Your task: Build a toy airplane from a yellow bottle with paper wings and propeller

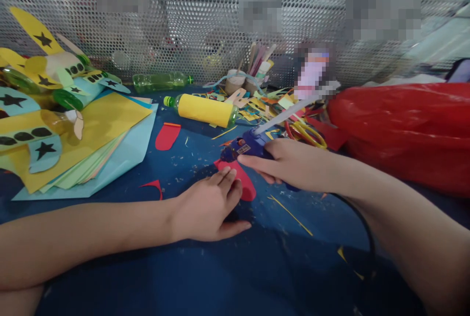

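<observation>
My right hand (293, 163) is closed around a blue hot glue gun (248, 145). A long whitish glue stick (293, 109) sticks out of its back end. The gun's nozzle is over the upper end of a red, round-ended cutout (246, 184) on the table. My left hand (205, 206) lies with its thumb stretched out and its fingertips at the left edge of that cutout, holding nothing. A second red cutout (167, 138), with an orange strip along its top edge, lies farther left. Beyond them, a green bottle wrapped in yellow paper (205, 110) rests on its side.
At left, bottle airplanes (44, 134) stand on stacked coloured sheets (143, 144). Behind lie a bare green bottle (159, 82), paper scraps (257, 108) and yellow-handled scissors (310, 133). A red plastic bag (400, 134) fills the right side. A perforated metal screen (198, 22) closes the back.
</observation>
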The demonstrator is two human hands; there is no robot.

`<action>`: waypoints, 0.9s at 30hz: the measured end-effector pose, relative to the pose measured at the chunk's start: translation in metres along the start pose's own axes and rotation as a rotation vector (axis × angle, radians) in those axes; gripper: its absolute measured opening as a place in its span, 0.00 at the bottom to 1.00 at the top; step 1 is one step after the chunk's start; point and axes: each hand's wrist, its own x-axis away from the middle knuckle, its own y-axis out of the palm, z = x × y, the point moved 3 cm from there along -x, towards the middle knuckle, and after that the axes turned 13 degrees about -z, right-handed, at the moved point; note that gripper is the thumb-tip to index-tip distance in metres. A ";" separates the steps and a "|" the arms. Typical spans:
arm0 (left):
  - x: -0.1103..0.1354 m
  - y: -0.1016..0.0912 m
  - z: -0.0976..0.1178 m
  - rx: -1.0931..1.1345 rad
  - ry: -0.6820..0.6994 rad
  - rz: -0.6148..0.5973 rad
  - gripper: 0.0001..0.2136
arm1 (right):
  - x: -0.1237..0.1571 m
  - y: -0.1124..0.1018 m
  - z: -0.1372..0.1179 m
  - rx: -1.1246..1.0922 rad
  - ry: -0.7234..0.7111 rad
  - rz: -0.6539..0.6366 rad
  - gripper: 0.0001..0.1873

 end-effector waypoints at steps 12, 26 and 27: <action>0.000 -0.002 0.001 -0.006 0.007 0.028 0.30 | -0.001 0.003 -0.003 -0.005 0.025 -0.026 0.35; 0.000 -0.001 0.000 0.032 0.008 0.019 0.30 | 0.002 0.002 -0.004 0.042 0.017 0.024 0.34; 0.000 -0.001 0.000 0.030 0.006 0.017 0.30 | 0.003 0.002 -0.006 0.045 0.026 0.021 0.35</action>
